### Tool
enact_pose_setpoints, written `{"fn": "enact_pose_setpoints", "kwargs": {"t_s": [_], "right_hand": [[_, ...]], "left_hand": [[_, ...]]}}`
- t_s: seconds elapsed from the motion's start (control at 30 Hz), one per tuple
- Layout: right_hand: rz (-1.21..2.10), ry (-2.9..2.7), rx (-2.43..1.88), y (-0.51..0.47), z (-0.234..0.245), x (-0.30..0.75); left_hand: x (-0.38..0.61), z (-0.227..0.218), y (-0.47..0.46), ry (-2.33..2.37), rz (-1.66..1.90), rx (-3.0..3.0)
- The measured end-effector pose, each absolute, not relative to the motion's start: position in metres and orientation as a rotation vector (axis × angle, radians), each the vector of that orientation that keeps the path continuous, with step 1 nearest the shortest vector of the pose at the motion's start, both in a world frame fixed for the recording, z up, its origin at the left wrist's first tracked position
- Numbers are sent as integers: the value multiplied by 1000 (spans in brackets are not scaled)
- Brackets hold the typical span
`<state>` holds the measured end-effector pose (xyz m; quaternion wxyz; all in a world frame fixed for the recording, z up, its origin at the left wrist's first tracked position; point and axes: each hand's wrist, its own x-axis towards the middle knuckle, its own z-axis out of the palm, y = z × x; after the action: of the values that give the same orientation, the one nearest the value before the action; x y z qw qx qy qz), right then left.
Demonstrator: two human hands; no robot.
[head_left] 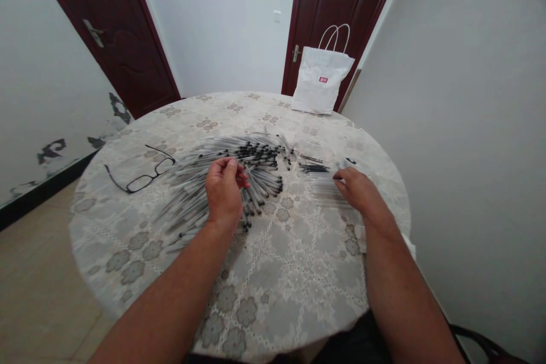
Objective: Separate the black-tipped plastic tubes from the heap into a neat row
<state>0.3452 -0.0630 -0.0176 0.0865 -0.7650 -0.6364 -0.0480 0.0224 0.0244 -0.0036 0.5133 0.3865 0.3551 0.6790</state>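
A large heap of slim, clear pen-like sticks with dark tips (pixel 196 182) is spread over the table. My left hand (pixel 226 187) is above its right part, thumb and fingers closed together; what they hold, if anything, is hidden. Off to the right, my right hand (pixel 356 186) has its fingertips pinched beside a row of clear thin tubes (pixel 326 190); any small item in them cannot be made out. Just behind that row lie several thin black sticks (pixel 314 169). A small black piece (pixel 350 161) lies beyond my right hand.
Black-framed glasses (pixel 143 182) lie unfolded at the left of the round table, on its patterned tablecloth (pixel 290 278). A white paper bag (pixel 322 82) with handles stands at the far edge. Walls and two dark red doors are behind.
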Motion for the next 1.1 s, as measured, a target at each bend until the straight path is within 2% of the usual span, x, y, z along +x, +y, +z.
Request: {"fn": "enact_pose_setpoints", "kwargs": {"t_s": [0.83,1.1], "right_hand": [[-156,-1856,-2389,-61,-19,339],[-260,-1799,-2422,-51,-26,329]], "left_hand": [[27,-5,22,901,1585,983],[28,-7,22,908,1573,1017]]}}
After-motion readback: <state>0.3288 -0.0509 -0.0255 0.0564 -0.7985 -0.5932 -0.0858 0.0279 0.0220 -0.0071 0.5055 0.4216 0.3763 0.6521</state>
